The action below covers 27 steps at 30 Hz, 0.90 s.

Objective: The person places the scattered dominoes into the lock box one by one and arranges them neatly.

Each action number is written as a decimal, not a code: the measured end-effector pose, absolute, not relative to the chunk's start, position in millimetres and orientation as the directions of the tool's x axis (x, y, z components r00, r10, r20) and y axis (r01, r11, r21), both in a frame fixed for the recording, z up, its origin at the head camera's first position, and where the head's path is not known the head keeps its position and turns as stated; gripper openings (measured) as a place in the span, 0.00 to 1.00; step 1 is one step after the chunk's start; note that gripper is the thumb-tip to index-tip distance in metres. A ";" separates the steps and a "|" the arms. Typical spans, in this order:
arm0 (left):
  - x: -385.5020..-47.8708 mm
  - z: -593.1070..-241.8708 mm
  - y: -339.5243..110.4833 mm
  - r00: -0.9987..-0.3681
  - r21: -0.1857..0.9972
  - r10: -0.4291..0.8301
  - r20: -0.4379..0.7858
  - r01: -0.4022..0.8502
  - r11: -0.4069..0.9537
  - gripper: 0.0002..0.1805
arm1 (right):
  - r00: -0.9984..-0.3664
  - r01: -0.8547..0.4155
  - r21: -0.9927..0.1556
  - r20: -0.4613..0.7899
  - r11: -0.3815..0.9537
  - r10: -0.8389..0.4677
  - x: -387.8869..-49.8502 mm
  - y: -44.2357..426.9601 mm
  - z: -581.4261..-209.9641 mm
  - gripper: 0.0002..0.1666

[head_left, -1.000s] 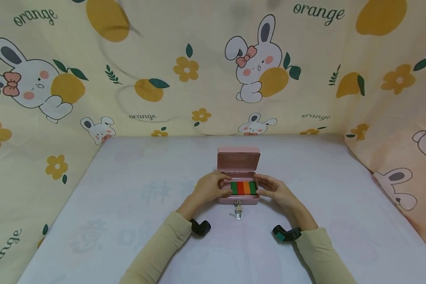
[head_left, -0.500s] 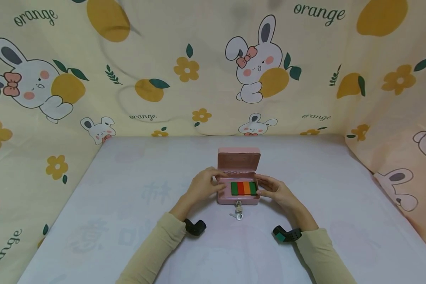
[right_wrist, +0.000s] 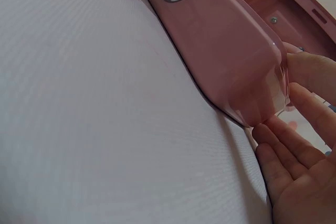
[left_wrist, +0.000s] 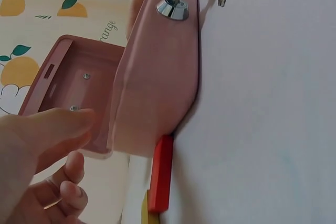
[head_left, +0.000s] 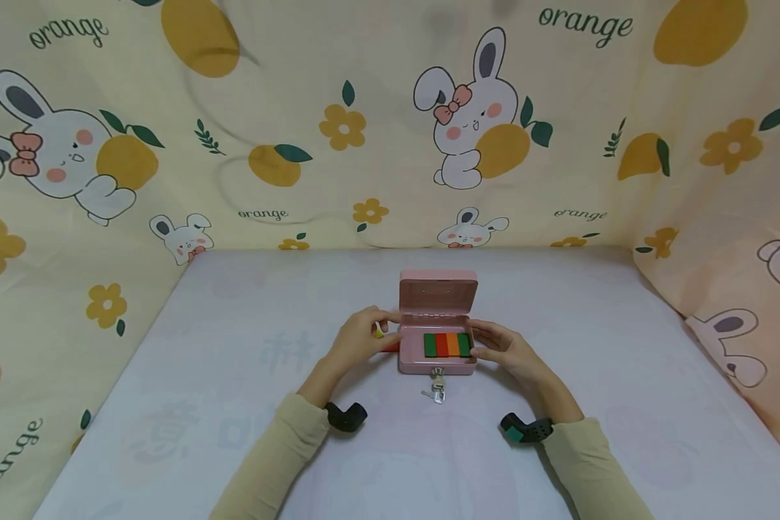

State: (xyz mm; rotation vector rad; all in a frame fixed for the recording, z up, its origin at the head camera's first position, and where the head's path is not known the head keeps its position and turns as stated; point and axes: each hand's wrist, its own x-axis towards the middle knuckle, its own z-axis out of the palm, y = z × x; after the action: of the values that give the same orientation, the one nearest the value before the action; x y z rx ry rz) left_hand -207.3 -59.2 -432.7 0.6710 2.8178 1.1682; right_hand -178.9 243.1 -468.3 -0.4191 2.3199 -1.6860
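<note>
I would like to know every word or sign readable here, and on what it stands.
"orange", large, twice: patterned cloth, upper left and upper right.
"orange", small, twice: same cloth, lower down.
"range", first letter missing: cloth, lower left and left wrist view.
Faint marks on the white table: too blurred to read.
Pink box: none readable.

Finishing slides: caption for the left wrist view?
Left hand beside an open pink box, with a red block and a yellow piece nearby.

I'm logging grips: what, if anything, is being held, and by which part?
The right hand holds the pink box by its right end. No held item shows in the left hand.
</note>
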 end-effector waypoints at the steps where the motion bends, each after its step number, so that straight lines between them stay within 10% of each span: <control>1: -206.9 -432.4 -60.8 -0.908 0.679 0.397 0.134 0.376 0.631 0.14 | -0.929 -0.088 -0.952 -0.027 0.292 -0.368 -178.9 243.0 -467.8 0.36; 27: -218.2 -444.9 -103.2 -0.882 0.661 0.470 -0.027 0.337 0.670 0.19 | -0.927 -0.089 -0.954 -0.025 0.285 -0.373 -180.5 245.2 -470.6 0.37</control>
State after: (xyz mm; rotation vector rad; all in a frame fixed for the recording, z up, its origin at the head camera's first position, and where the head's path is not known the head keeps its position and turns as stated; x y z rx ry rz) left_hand -218.2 -103.2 -444.9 0.6578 2.6891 1.0058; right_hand -180.5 245.2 -470.6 -0.4256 2.3115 -1.6912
